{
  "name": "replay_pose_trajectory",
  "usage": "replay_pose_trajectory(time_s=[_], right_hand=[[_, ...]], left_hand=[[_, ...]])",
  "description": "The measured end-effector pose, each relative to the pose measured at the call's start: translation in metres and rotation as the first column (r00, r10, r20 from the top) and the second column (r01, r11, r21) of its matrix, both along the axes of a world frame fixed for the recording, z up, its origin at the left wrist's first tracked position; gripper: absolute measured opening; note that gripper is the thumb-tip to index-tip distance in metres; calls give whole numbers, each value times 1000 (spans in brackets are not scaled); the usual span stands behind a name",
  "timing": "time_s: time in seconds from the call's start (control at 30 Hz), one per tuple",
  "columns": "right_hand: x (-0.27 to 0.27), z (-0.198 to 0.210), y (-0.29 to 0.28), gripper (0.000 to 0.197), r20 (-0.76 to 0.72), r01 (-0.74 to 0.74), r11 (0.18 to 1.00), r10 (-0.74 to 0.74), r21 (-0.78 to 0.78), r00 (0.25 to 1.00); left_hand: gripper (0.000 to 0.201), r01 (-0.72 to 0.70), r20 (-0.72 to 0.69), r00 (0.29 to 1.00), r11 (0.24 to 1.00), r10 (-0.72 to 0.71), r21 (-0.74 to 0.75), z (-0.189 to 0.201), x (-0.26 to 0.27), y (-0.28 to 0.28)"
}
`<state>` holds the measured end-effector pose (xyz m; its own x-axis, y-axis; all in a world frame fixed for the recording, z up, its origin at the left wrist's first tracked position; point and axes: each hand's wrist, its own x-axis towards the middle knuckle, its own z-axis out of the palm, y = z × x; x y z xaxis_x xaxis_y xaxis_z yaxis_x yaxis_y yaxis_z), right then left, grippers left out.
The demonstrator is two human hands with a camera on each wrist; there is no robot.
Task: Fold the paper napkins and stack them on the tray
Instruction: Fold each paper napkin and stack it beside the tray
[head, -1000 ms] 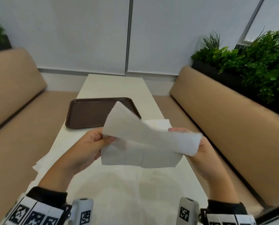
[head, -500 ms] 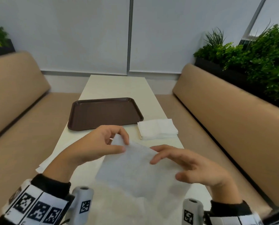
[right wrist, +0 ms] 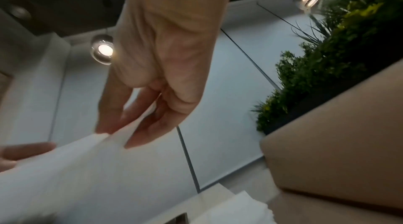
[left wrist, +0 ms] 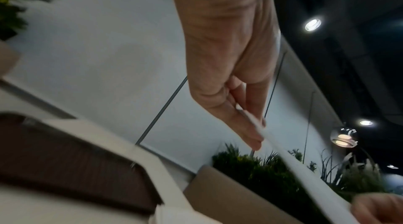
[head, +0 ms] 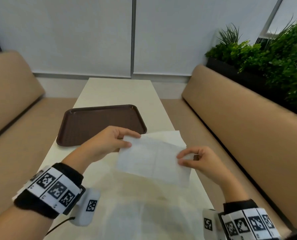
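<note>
Lifted off the bench since a half-second ago, the napkin [head: 153, 158] hangs half-folded — left hand [head: 108, 142] and right hand [head: 201, 160] each in a pinching grip on an end; tray [head: 99, 123] still bare

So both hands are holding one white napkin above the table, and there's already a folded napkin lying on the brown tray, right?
Not quite. Both hands, left hand and right hand, do hold one white napkin above the table, but the brown tray has no napkin on it, as the head view shows.
</note>
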<state>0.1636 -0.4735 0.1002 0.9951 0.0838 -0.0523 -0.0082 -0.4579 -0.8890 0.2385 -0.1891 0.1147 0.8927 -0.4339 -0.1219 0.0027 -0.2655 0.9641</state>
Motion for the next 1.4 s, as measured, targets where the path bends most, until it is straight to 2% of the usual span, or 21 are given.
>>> replay_pose_trajectory(time_s=[0.1,0.17,0.23,0.33,0.5,0.6,0.77,0.87,0.9,0.97,1.03,1.1,1.23,1.4], right_hand=[[44,-16,-18,10,1,161,981,-162,108,987],[83,-31,-30,15,24,281,957,-283,68,959],[119,-41,-35,17,31,340,940,-341,34,940],[166,-57,-37,34,-7,326,943,-327,-70,945],[210,-93,-38,47,-53,226,888,-269,-400,962],[216,-112,-39,47,-63,185,820,-258,-541,964],[205,-133,-37,42,-88,142,759,-255,-635,963],[192,-127,-30,54,-142,111,650,-325,-752,935],[187,-119,-27,59,-163,111,644,-350,-757,923],[171,-105,-19,63,-156,142,685,-355,-715,922],[146,-93,-10,59,-99,160,739,-293,-654,951],[113,-83,4,52,-57,110,805,-175,-583,983],[45,-74,45,35,-50,-89,887,74,-453,996],[-18,-87,101,32,-233,-336,855,261,-396,937]], left_hand=[[33,-99,-87,992,992,92,-77,-34,32,-26],[29,-230,-93,971,969,222,-92,-55,56,-47],[26,-320,-120,944,943,308,-96,-74,82,-66],[40,-342,-170,930,936,325,-83,-96,115,-87],[51,-295,-62,949,940,309,174,-132,145,-103],[53,-261,-17,961,923,277,284,-150,153,-106],[49,-203,64,978,842,198,500,-164,152,-121],[53,-169,90,985,785,144,596,-156,142,-119],[54,-169,88,986,796,144,582,-152,138,-115],[46,-192,73,981,865,179,463,-137,124,-100],[32,-223,42,975,937,220,270,-120,102,-77],[20,-246,18,969,962,245,120,-104,70,-45],[17,-328,-8,945,945,328,-1,-84,-2,24],[15,-458,-40,889,887,456,-66,-78,-78,89]])
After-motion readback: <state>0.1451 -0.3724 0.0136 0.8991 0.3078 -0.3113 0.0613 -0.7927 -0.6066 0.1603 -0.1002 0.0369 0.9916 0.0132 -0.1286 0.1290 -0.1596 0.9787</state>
